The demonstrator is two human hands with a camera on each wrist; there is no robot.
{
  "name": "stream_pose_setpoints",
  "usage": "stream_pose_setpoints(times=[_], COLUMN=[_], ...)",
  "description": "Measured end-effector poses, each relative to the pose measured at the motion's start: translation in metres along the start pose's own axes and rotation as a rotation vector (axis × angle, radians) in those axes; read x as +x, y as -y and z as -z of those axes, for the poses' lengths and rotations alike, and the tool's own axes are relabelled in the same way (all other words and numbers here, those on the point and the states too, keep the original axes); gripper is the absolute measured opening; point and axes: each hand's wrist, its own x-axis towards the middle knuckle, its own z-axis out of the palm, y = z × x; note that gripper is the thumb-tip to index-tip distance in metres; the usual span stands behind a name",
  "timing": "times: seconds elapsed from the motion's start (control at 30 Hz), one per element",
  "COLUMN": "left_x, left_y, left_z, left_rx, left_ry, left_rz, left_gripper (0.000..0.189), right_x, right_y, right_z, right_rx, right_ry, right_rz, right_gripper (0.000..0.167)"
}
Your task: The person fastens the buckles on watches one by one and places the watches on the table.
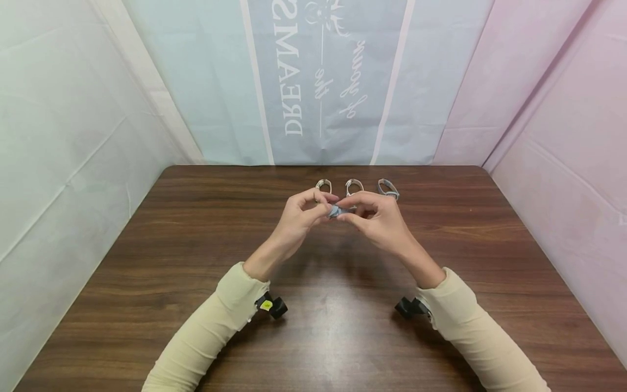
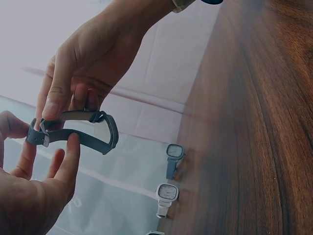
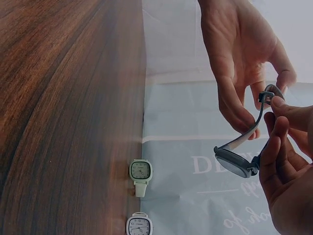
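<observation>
Held between both hands, above the table, is a blue-grey wristwatch (image 1: 335, 211), its strap looped through the buckle (image 2: 45, 134). My left hand (image 2: 36, 196) pinches the strap end by the buckle, and another of its fingertips touches the strap's side. From the other side my right hand (image 3: 293, 166) grips the strap, its thumb close to the buckle. The watch case (image 3: 234, 163) hangs at the far end of the loop, away from the fingertips. In the head view the fingers hide much of the watch.
Along the back edge of the brown wooden table (image 1: 196, 245) stand three more watches: a pale green one (image 3: 141, 171), a white one (image 2: 167, 192) and a blue one (image 1: 388, 188). Behind the table hangs a light-blue cloth (image 1: 220, 109) with white lettering. Pale sheets flank both sides.
</observation>
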Motion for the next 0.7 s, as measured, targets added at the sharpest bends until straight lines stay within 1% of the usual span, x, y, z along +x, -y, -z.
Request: stream_pose_setpoints(times=[0.13, 0.4, 0.7], left_x=[0.0003, -0.0012, -0.0005], left_y=[0.0011, 0.0003, 0.0009], left_z=[0.0002, 0.0007, 0.0009], left_rx=[0.039, 0.089, 0.145], left_ry=[-0.015, -0.024, -0.049], left_rz=[-0.005, -0.053, -0.059], left_gripper=[0.020, 0.018, 0.018], right_x=[-0.0003, -0.0008, -0.0011], right_y=[0.0004, 0.0004, -0.0003], right_z=[-0.0009, -0.0010, -0.0024], right_rx=[-0.002, -0.006, 0.027], right_ry=[0.004, 0.002, 0.013], right_rz=[0.025, 0.058, 0.094], right_gripper=[0.020, 0.021, 0.021])
